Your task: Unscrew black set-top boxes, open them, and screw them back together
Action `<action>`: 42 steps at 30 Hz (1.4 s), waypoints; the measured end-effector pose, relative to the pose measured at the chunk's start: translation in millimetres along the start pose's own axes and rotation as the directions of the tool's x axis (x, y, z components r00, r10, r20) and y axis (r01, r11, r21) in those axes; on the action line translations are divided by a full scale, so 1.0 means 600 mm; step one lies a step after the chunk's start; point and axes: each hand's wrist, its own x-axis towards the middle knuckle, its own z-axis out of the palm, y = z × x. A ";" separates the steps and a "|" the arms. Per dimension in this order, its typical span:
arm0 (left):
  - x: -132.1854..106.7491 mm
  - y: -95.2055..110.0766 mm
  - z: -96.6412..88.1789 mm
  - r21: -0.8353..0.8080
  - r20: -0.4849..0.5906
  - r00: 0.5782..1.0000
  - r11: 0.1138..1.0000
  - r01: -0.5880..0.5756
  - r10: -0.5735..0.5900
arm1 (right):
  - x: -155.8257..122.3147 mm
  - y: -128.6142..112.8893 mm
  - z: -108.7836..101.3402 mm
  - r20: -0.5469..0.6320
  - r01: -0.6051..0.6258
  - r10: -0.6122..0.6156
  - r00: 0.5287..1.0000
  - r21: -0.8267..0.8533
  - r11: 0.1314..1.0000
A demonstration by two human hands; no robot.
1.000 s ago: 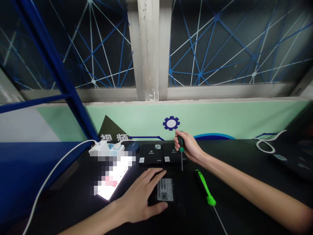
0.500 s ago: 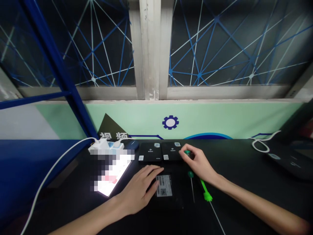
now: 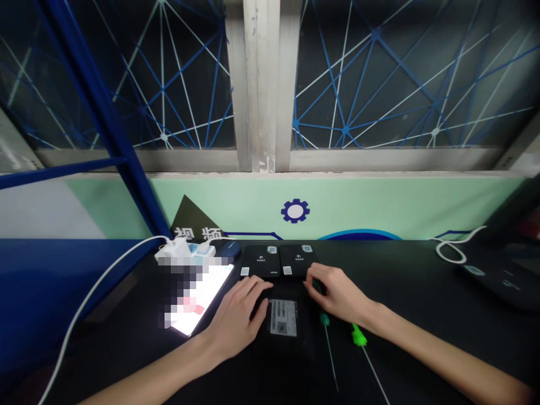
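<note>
A black box (image 3: 291,346) with a white printed label (image 3: 283,318) on top lies on the dark table in front of me. My left hand (image 3: 240,312) rests at its left edge, palm down, fingers stretched out. On the other side, my right hand (image 3: 337,292) is closed around the handle of a dark green screwdriver (image 3: 324,319); its thin shaft points toward me. The handle is mostly hidden by the fingers. A bright green screwdriver (image 3: 359,336) lies just right of it, its handle partly under my right wrist.
Two more flat black boxes, a left one (image 3: 260,260) and a right one (image 3: 297,257), sit side by side behind. To the left are a lit phone (image 3: 200,304) and a power strip (image 3: 181,253) with white cables. A black device (image 3: 502,284) lies at far right.
My right hand has drawn the dark green screwdriver toward me, away from the back boxes. My left hand has shifted slightly left, its thumb coming off the label.
</note>
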 end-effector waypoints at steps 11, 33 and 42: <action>-0.005 -0.019 0.007 0.180 0.024 1.000 0.983 -0.018 0.014 | -0.007 -0.003 0.000 0.004 0.056 -0.056 0.998 -0.184 0.981; 0.011 -0.015 -0.001 0.426 0.168 0.972 0.901 0.079 -0.165 | -0.028 -0.097 -0.006 0.169 0.101 -0.101 0.980 0.008 0.995; 0.006 -0.017 -0.001 0.429 0.173 0.970 0.900 0.080 -0.169 | -0.023 -0.084 -0.011 0.090 0.093 -0.105 0.990 0.124 0.988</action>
